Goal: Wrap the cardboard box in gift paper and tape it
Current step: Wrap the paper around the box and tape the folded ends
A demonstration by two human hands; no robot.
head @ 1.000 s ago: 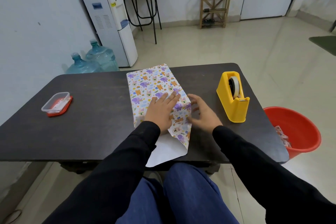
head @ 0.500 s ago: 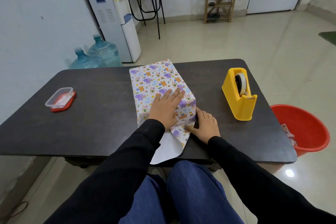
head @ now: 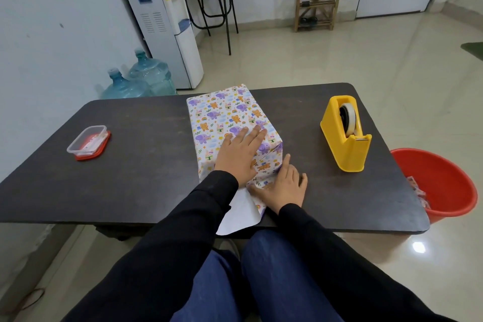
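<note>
Animal-print gift paper, yellow tape dispenser

White walls, glossy tiled floor.

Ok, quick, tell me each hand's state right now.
Left hand: open, flat on top of the wrapped box.
Right hand: open, pressing the gift paper flap at the box's near end.

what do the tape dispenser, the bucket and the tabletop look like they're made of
The tape dispenser looks like moulded plastic: uniform yellow, smooth, with a soft sheen and rounded edges. The bucket is probably plastic too: glossy red with a thin rolled rim. The table has a dark matte top, faintly scuffed. It could be laminate or painted board.
</note>
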